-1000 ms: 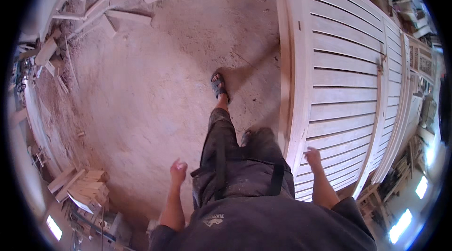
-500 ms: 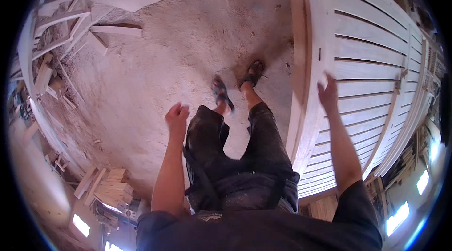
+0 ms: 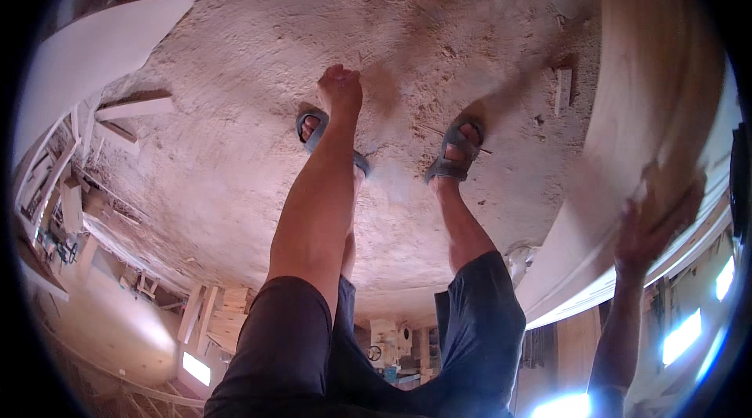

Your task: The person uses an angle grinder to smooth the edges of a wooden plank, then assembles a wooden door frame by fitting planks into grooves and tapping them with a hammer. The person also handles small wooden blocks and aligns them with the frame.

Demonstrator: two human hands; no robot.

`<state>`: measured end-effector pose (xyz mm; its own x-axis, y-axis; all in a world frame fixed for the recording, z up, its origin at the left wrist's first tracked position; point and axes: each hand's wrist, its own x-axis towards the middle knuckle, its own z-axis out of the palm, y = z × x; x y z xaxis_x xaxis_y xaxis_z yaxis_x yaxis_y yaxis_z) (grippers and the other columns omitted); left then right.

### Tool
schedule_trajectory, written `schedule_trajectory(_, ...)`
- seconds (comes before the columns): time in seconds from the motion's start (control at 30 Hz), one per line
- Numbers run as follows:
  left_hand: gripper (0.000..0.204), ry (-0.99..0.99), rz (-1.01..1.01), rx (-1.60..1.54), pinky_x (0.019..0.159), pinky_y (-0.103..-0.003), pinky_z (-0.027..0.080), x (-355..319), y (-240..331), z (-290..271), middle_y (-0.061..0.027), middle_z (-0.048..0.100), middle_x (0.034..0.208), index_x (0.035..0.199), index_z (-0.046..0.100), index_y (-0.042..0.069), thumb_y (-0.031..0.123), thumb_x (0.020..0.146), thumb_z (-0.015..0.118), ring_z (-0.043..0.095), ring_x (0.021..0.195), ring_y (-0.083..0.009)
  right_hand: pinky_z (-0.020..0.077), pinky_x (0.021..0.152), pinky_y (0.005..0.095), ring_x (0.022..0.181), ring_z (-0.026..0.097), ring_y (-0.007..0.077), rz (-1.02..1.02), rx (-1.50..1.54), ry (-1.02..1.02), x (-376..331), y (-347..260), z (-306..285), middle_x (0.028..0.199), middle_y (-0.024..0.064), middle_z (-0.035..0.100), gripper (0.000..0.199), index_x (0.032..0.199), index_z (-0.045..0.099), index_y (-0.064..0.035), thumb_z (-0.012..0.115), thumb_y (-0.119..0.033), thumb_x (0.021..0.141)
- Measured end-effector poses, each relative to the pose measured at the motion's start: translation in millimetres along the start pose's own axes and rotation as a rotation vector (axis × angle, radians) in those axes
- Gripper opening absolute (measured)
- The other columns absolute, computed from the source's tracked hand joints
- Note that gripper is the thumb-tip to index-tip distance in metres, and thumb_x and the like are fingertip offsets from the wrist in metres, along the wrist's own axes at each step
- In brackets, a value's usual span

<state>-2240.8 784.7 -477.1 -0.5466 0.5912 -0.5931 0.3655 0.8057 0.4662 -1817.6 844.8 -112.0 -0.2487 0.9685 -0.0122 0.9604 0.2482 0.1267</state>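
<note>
My left hand [image 3: 341, 90] hangs over the floor, above my left sandal. Its fingers are loosely curled in and nothing shows in them. Off to the right, my right hand [image 3: 654, 222] lies over the pale wooden panel [image 3: 564, 253], near the panel's lower right part. That hand is somewhat blurred, its thumb and fingers spread apart; whether it presses on the wood I cannot tell. A broad, smooth wooden surface [image 3: 642, 81] rises along the right side, beyond my right hand.
A small wood offcut [image 3: 563, 91] lies on the dusty floor [image 3: 439, 50]. At the left are a large pale board [image 3: 110, 42], another offcut [image 3: 135, 108] and piled scrap wood. Stacked timber [image 3: 229, 316] stands at lower left. My sandals [image 3: 457, 148] are on the floor.
My view has tipped and moved in closer to the floor. My left arm now reaches forward, and my right hand has shifted right over the panel. The slats have left clear view.
</note>
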Motion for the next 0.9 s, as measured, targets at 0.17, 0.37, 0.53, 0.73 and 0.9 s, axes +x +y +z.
schedule_trajectory(0.17, 0.022, 0.101, 0.07, 0.122, 0.076, -0.046, 0.053, 27.5, -0.7, 39.4, -0.0155, 0.071, 0.083, 0.089, 0.071, 0.004, 0.021, 0.076, 0.075, 0.069, 0.082, -0.036, 0.0463, 0.106, 0.056, 0.137, 0.042, 0.0382, 0.085, -0.101, -0.058, -1.4, 2.2, -5.6, 0.154, 0.0186, 0.036, 0.094, 0.154, 0.028, -0.0161, 0.068, -0.062, 0.083)
schedule_trajectory(0.37, 0.024, 0.03, 0.023, 0.129, 0.072, -0.042, 0.054, 30.9, 25.7, 37.2, -0.0127, 0.071, 0.087, 0.097, 0.07, 0.003, 0.013, 0.076, 0.076, 0.069, 0.079, -0.0306, 0.0447, 0.107, 0.0571, 0.139, 0.039, 0.0402, 0.095, -0.009, -0.049, 0.2, 3.0, -3.7, 0.158, 0.0189, 0.031, 0.089, 0.155, 0.026, -0.0157, 0.069, -0.053, 0.086)
schedule_trajectory(0.53, 0.037, -0.313, -0.382, -1.026, 0.073, -0.034, 0.057, -1.5, 77.3, -13.3, -0.0102, 0.069, 0.098, 0.116, 0.068, 0.006, -0.006, 0.08, 0.069, 0.068, 0.082, -0.0241, 0.0309, 0.116, 0.0571, 0.145, 0.028, 0.0439, 0.051, 0.106, -0.006, -1.5, 3.4, -0.1, 0.157, 0.0245, 0.025, 0.08, 0.157, 0.022, -0.0051, 0.063, -0.03, 0.092)
schedule_trajectory(0.73, 0.04, -0.762, -0.087, -1.535, 0.087, -0.035, 0.057, -127.7, 227.1, -110.0, -0.0118, 0.068, 0.103, 0.118, 0.068, 0.013, -0.012, 0.087, 0.063, 0.067, 0.094, -0.0229, 0.0278, 0.118, 0.0554, 0.145, 0.029, 0.0454, 0.147, 0.19, 0.064, -5.4, -1.0, 4.5, 0.156, 0.0268, 0.029, 0.095, 0.156, 0.026, -0.0037, 0.065, -0.002, 0.07)
schedule_trajectory(0.9, 0.037, -0.769, 0.008, -1.479, 0.094, -0.037, 0.056, -254.0, 351.8, -215.9, -0.015, 0.067, 0.105, 0.119, 0.062, 0.007, -0.009, 0.087, 0.067, 0.064, 0.096, -0.0256, 0.0253, 0.118, 0.0559, 0.145, 0.03, 0.0429, 0.252, 0.367, 0.11, -1.5, -4.5, -30.2, 0.157, 0.0243, 0.029, 0.087, 0.151, 0.038, -0.004, 0.064, -0.003, 0.068)
